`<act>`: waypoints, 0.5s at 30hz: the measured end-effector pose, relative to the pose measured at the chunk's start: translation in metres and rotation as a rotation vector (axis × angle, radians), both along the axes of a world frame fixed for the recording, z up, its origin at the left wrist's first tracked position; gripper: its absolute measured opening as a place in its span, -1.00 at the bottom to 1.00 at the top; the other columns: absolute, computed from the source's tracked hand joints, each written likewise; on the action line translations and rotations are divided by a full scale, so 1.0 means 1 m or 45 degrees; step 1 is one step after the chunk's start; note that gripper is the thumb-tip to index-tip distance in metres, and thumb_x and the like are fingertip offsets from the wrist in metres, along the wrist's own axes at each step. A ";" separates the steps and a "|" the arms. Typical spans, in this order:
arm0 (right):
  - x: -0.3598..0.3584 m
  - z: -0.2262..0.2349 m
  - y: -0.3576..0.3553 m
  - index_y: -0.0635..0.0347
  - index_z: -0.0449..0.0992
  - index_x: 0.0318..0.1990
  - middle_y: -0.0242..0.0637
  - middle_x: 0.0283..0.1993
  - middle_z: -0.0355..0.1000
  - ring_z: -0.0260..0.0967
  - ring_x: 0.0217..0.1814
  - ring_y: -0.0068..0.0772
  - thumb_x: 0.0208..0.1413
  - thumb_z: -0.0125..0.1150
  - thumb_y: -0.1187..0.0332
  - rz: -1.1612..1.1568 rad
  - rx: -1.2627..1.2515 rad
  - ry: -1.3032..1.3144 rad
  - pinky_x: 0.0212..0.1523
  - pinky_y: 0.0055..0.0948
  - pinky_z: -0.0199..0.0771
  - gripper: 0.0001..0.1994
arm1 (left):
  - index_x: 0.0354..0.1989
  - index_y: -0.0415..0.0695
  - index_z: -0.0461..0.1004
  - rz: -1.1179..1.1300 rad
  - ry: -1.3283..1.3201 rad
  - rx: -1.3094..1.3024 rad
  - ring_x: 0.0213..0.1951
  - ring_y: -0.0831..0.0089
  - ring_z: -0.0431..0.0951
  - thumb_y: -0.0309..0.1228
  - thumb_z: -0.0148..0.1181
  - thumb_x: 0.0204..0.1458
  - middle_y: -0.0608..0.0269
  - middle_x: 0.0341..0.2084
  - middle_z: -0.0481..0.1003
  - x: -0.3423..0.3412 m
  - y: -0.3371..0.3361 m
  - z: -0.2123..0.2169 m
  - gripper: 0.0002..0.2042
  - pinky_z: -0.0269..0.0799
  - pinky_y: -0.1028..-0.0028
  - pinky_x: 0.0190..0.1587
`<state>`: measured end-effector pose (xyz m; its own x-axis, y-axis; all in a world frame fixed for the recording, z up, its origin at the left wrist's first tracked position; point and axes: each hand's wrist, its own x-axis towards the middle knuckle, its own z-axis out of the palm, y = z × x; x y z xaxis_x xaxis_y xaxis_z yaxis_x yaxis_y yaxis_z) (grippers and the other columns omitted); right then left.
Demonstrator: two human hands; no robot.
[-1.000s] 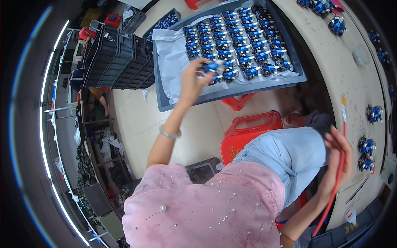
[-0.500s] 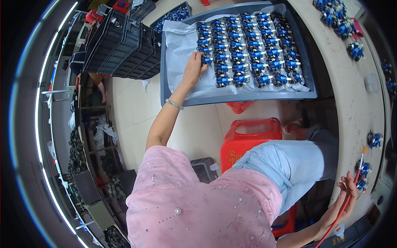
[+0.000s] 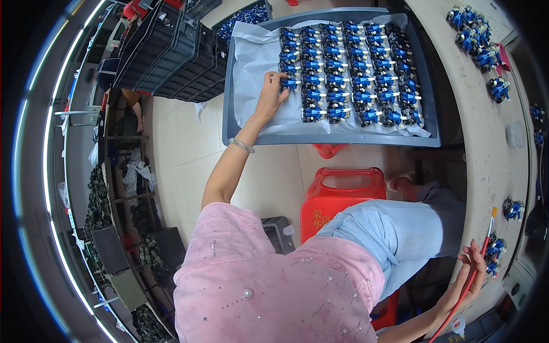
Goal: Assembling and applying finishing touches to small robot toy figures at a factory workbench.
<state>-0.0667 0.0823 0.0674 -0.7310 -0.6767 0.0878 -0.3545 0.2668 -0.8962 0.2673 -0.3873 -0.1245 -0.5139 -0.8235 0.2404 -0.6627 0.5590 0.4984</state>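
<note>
My left hand (image 3: pixel 270 98) reaches over a grey tray (image 3: pixel 331 139) and has its thumb and fingers closed around a small blue-and-black piece (image 3: pixel 290 84), like a little wheeled toy, at the left end of a row. Rows of similar pieces (image 3: pixel 337 94) lie on white paper (image 3: pixel 251 57) in the tray. A thin red paintbrush (image 3: pixel 470 280) with yellowish bristles rests in my right hand (image 3: pixel 473 273), over the worktable at the right. Just beyond those fingers are more blue-and-black pieces (image 3: pixel 495 251).
On the pale worktable (image 3: pixel 457 74) stand a heap of the pieces (image 3: pixel 473 37), single ones and a small clear cup (image 3: pixel 515 135). Stacked dark crates (image 3: pixel 171 51) rise left of the tray. A red stool (image 3: pixel 343 194) stands below it. Shelving lines the left; another person's arm (image 3: pixel 138 114) shows there.
The whole view has shifted slightly. My left hand stays at the same piece in the row, and my right hand still holds the paintbrush near the pieces on the table.
</note>
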 end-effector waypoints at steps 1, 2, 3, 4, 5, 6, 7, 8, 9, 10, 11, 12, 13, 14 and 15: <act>-0.001 -0.001 0.001 0.34 0.37 0.04 0.04 0.11 0.36 0.36 0.03 -0.29 0.22 -0.01 0.32 -0.002 -0.006 -0.001 0.01 -0.35 0.35 -0.67 | 0.02 -0.19 0.30 -0.015 -0.010 -0.007 -0.03 0.03 0.38 -0.56 0.24 -0.13 -0.02 -0.08 0.25 0.000 0.000 0.001 -0.54 0.34 0.26 -0.01; 0.000 -0.001 0.001 0.34 0.37 0.04 0.04 0.11 0.36 0.36 0.03 -0.29 0.22 -0.01 0.32 -0.003 -0.006 0.000 0.01 -0.35 0.35 -0.67 | 0.02 -0.19 0.30 -0.016 -0.009 -0.007 -0.03 0.03 0.38 -0.56 0.24 -0.13 -0.02 -0.08 0.25 -0.003 0.002 0.003 -0.54 0.34 0.26 -0.01; 0.000 -0.001 0.000 0.34 0.37 0.04 0.04 0.11 0.36 0.36 0.03 -0.29 0.22 -0.01 0.32 -0.015 0.008 0.000 0.01 -0.35 0.35 -0.68 | 0.03 -0.19 0.29 0.022 -0.059 0.002 -0.02 0.01 0.37 -0.56 0.24 -0.13 -0.02 -0.06 0.25 -0.007 0.004 0.006 -0.53 0.33 0.26 0.01; 0.000 -0.001 0.000 0.34 0.37 0.04 0.04 0.11 0.36 0.36 0.03 -0.29 0.22 -0.01 0.32 -0.027 0.023 0.000 0.01 -0.35 0.35 -0.68 | 0.03 -0.19 0.28 0.060 -0.109 0.011 0.00 -0.01 0.36 -0.57 0.24 -0.13 -0.03 -0.04 0.25 -0.011 0.005 0.008 -0.52 0.32 0.26 0.03; 0.000 0.000 0.001 0.34 0.37 0.04 0.04 0.11 0.36 0.36 0.03 -0.29 0.22 -0.01 0.32 -0.027 0.022 0.001 0.01 -0.35 0.35 -0.68 | 0.03 -0.19 0.28 0.060 -0.108 0.011 0.00 -0.01 0.36 -0.57 0.24 -0.13 -0.03 -0.04 0.25 -0.014 0.008 0.011 -0.52 0.32 0.26 0.03; 0.000 0.000 0.002 0.34 0.37 0.04 0.04 0.11 0.36 0.36 0.03 -0.28 0.22 -0.01 0.32 -0.022 0.028 0.010 0.01 -0.35 0.35 -0.67 | 0.05 -0.19 0.28 0.087 -0.121 -0.091 0.01 -0.01 0.36 -0.54 0.22 -0.10 -0.04 -0.01 0.26 -0.017 0.010 0.014 -0.53 0.32 0.26 0.03; 0.000 0.000 0.003 0.35 0.37 0.04 0.04 0.10 0.37 0.37 0.03 -0.28 0.22 -0.01 0.31 -0.018 0.034 0.019 0.01 -0.35 0.35 -0.67 | 0.06 -0.18 0.27 0.112 -0.134 -0.193 0.03 -0.01 0.35 -0.51 0.21 -0.06 -0.04 0.02 0.26 -0.020 0.011 0.017 -0.54 0.32 0.25 0.04; 0.000 0.001 0.003 0.35 0.37 0.04 0.04 0.10 0.37 0.37 0.03 -0.28 0.22 -0.01 0.31 -0.018 0.033 0.022 0.01 -0.35 0.35 -0.67 | 0.06 -0.18 0.27 0.112 -0.131 -0.194 0.03 -0.01 0.35 -0.51 0.21 -0.06 -0.04 0.02 0.26 -0.021 0.006 0.022 -0.54 0.32 0.25 0.04; 0.001 0.003 0.002 0.35 0.37 0.04 0.04 0.10 0.37 0.37 0.03 -0.28 0.22 -0.01 0.31 -0.018 0.024 0.017 0.01 -0.34 0.35 -0.67 | 0.06 -0.19 0.28 0.034 -0.125 -0.319 0.04 0.01 0.35 -0.45 0.20 -0.04 -0.07 0.02 0.28 -0.021 -0.004 0.027 -0.56 0.33 0.25 0.03; 0.002 0.004 0.002 0.35 0.37 0.04 0.04 0.10 0.37 0.37 0.03 -0.27 0.22 0.00 0.31 -0.018 0.017 0.013 0.01 -0.34 0.36 -0.67 | 0.06 -0.21 0.29 -0.046 -0.118 -0.444 0.05 0.04 0.34 -0.39 0.19 -0.01 -0.09 0.03 0.30 -0.022 -0.017 0.030 -0.57 0.34 0.24 0.02; 0.002 0.004 0.002 0.35 0.37 0.04 0.04 0.10 0.37 0.37 0.03 -0.27 0.22 0.00 0.31 -0.014 0.016 0.017 0.01 -0.34 0.36 -0.67 | 0.06 -0.21 0.29 -0.041 -0.115 -0.444 0.05 0.04 0.34 -0.39 0.19 -0.01 -0.09 0.03 0.30 -0.019 -0.034 0.027 -0.57 0.34 0.24 0.02; 0.002 0.004 0.002 0.36 0.37 0.03 0.04 0.09 0.37 0.37 0.03 -0.27 0.22 0.01 0.30 -0.013 0.015 0.021 0.01 -0.34 0.37 -0.67 | 0.03 -0.23 0.32 -0.015 -0.091 -0.374 0.02 0.04 0.38 -0.34 0.19 -0.02 -0.13 -0.03 0.36 -0.016 -0.055 0.022 -0.56 0.34 0.23 0.02; 0.003 0.004 0.003 0.36 0.38 0.03 0.03 0.08 0.38 0.37 0.03 -0.26 0.22 0.02 0.30 -0.018 0.017 0.027 0.00 -0.34 0.37 -0.67 | 0.01 -0.25 0.36 0.005 -0.064 -0.301 -0.01 0.03 0.43 -0.28 0.19 -0.04 -0.16 -0.10 0.42 -0.016 -0.073 0.015 -0.55 0.33 0.22 0.02; 0.003 0.005 0.003 0.36 0.38 0.03 0.03 0.08 0.38 0.37 0.03 -0.26 0.22 0.02 0.30 -0.024 0.019 0.034 0.00 -0.34 0.37 -0.67 | 0.01 -0.25 0.36 0.000 -0.056 -0.299 -0.01 0.03 0.43 -0.28 0.19 -0.04 -0.16 -0.10 0.42 -0.019 -0.086 0.009 -0.55 0.33 0.22 0.02; 0.002 0.004 0.003 0.35 0.38 0.02 0.05 0.08 0.37 0.38 0.02 -0.25 0.21 0.04 0.30 -0.015 0.009 0.013 0.01 -0.32 0.38 -0.68 | 0.00 -0.27 0.37 0.294 -0.002 0.017 -0.07 0.05 0.47 -0.24 0.25 -0.10 -0.15 -0.16 0.46 -0.020 -0.099 0.007 -0.50 0.37 0.24 -0.01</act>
<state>-0.0648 0.0850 0.0714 -0.7379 -0.6688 0.0903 -0.3604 0.2774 -0.8906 0.2469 -0.4859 -0.1180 -0.3121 -0.9223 0.2281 -0.7731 0.3860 0.5034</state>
